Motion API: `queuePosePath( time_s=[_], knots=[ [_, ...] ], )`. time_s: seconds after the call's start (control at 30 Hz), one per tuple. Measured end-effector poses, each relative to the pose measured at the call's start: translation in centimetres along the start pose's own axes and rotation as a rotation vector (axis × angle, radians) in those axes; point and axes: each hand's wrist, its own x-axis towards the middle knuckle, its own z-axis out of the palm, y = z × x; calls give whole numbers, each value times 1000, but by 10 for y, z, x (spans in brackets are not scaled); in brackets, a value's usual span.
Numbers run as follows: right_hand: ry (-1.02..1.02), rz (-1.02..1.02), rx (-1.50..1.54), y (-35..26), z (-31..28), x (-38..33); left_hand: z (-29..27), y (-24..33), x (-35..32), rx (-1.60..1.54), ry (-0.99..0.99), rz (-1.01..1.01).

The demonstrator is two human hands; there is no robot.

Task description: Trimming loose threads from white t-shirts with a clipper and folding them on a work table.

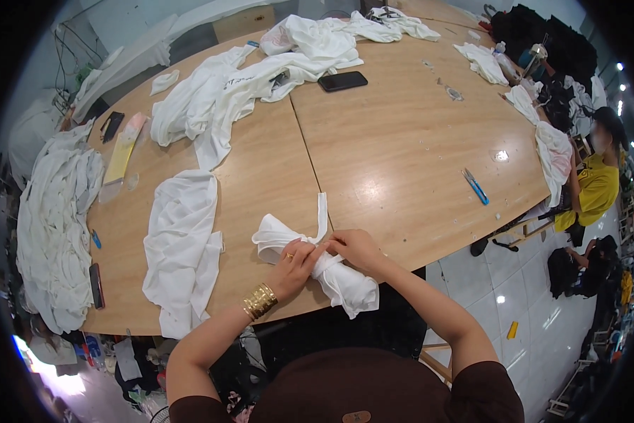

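Observation:
A rolled bundle of white cloth point(345, 283) lies at the near edge of the table, with a narrow band wrapped across its middle. One strip of the white cloth point(322, 211) sticks out from it, away from me, over the tabletop. My left hand point(295, 266), with gold bracelets on the wrist, presses on the bundle, its fingers closed against the cloth. Beside it, my right hand point(358, 249) pinches cloth at the middle of the bundle; its fingertips meet the left ones. Exactly which fold they grip is hidden. To the left lies a loosely folded white cloth point(181, 247).
White garments pile at the far left point(56, 225) and far side point(225, 92). A black phone point(343, 81), blue thread snips point(476, 187), a yellow packet point(123, 151) and another phone point(97, 285) lie on the table point(409, 148). A person in yellow point(590, 187) sits at right.

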Motion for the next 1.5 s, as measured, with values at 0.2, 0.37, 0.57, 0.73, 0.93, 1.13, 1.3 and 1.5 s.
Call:
queuePosePath(
  time_s=[0.2,0.37,0.57,0.73,0.93,1.13,1.3,1.5],
  knots=[
    [-89,82,0,3,-19,-8,-43,5,13,-340,-210,-114],
    [-293,-184,42,4,-17,-10,-40,-17,24,-460,-364,-221],
    [-62,-168,-200,0,5,-16,-47,-30,47,-289,-780,-143],
    [-15,-143,-291,-11,10,-13,-43,-55,52,-246,-917,47],
    [116,-90,-339,-6,19,-12,-36,-54,65,-329,-1056,-52],
    [209,-117,-327,-6,26,-9,-34,-65,68,-281,-1226,-23],
    [145,-61,-329,-12,26,-10,-32,-61,74,-71,-1275,94],
    [235,-83,-300,-2,30,-8,-65,-29,92,-118,-853,93]
  ],
)
